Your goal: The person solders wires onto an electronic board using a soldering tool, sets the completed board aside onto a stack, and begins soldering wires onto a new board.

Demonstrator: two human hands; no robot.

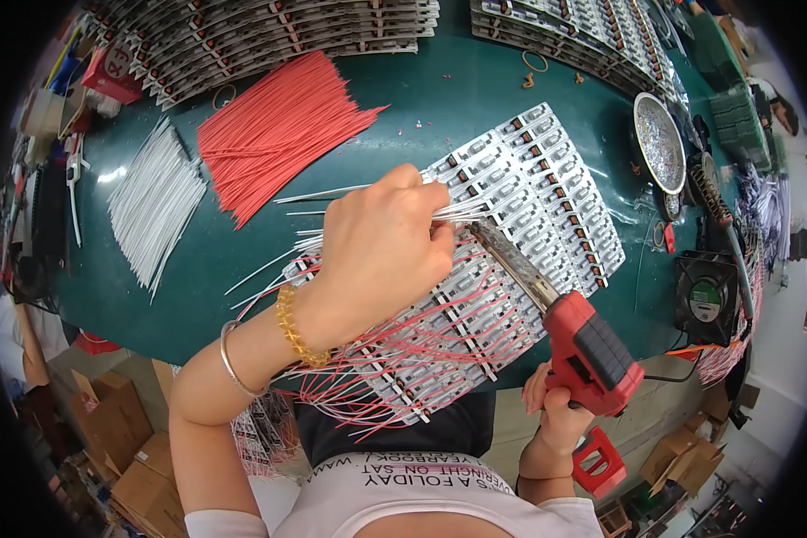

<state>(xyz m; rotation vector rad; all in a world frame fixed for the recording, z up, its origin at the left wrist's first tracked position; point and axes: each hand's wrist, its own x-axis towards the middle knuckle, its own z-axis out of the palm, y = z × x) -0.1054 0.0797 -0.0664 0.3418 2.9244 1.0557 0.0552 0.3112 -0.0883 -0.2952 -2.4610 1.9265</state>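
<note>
My left hand [387, 238] is closed on a bunch of thin white wires [462, 212], their ends pointing right over a panel of small circuit boards [551, 193]. In my right hand [560, 417] is a red and black soldering gun [594, 350]. Its dark metal tip comes down just right of my left fingertips, near the wire ends; whether it touches a board cannot be made out. Red and white wires [359, 377] trail from the panel's near rows over the table's front edge. Behind my left hand lie a bundle of red wires [278, 125] and a smaller white wire bundle [155, 202].
Stacked board panels [278, 36] stand at the back left, more panels [583, 40] at the back right. On the right are a metal bowl [661, 143] and a small black fan [707, 296]. Cardboard boxes [112, 417] lie below left. A person's arm [31, 345] shows at far left.
</note>
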